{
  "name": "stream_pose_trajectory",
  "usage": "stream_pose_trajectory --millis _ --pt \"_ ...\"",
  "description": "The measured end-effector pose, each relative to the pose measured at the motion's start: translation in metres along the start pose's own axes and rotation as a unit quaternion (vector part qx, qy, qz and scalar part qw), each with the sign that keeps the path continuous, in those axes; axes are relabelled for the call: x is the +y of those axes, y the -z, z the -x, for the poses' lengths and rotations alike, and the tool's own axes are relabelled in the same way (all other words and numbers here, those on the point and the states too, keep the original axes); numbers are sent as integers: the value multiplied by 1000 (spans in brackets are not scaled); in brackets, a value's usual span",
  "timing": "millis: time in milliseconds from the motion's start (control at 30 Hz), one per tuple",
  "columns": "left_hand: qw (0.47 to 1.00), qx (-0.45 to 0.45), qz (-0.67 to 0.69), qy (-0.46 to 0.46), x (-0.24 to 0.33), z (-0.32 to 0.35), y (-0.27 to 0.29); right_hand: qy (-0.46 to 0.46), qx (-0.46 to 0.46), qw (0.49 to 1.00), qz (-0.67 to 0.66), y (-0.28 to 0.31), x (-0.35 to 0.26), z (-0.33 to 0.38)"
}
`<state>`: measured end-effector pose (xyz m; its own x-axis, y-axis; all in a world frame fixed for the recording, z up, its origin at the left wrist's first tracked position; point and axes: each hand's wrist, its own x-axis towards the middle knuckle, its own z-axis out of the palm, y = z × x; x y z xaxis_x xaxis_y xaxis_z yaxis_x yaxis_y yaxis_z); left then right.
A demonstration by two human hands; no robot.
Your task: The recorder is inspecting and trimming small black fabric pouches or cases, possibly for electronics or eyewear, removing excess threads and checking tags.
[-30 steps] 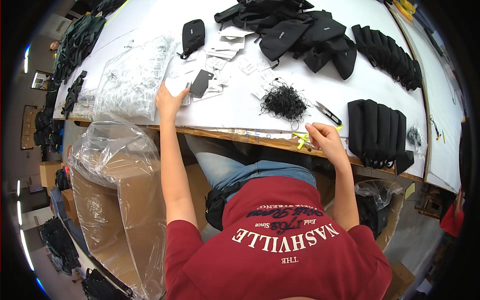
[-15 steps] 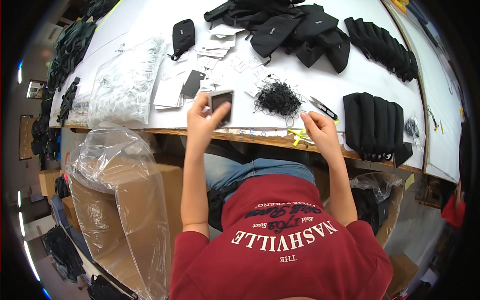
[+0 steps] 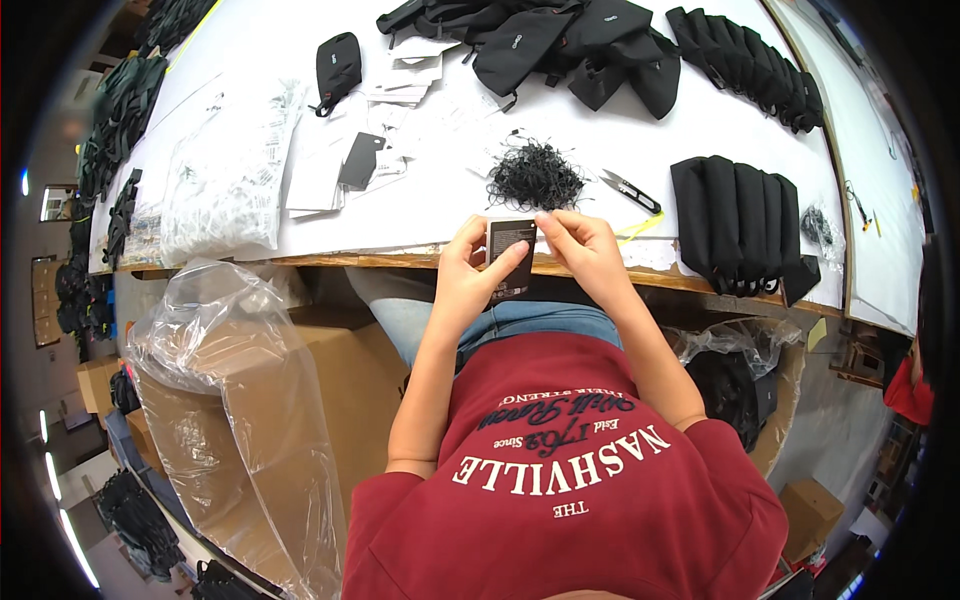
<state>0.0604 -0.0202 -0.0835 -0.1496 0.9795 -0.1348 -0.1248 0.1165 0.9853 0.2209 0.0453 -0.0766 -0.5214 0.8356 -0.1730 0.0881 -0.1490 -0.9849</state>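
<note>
Left grip [image 3: 468, 285] clasps dark card [image 3: 510, 252] upright, long axis vertical; right grip [image 3: 585, 255] pinches its top corner, counter [image 3: 440, 205] edge just beyond.

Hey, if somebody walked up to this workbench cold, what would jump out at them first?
Probably the small dark card held up at the table's near edge, pinched between the left hand and the right hand. Just beyond it on the white table sits a tangle of black loops with small snips beside it. Rows of black pouches stand at the right, and a cardboard box lined with clear plastic sits below the table at the left.
</note>
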Motion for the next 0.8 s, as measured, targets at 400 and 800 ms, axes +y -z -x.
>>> stream_pose_trajectory --millis 400,800 --pt "1000 3 3 20 -6 1 -6 -7 12 996 -91 0 8 3" --pt "999 33 -34 -21 1 5 -8 55 -12 996 72 4 4 7"
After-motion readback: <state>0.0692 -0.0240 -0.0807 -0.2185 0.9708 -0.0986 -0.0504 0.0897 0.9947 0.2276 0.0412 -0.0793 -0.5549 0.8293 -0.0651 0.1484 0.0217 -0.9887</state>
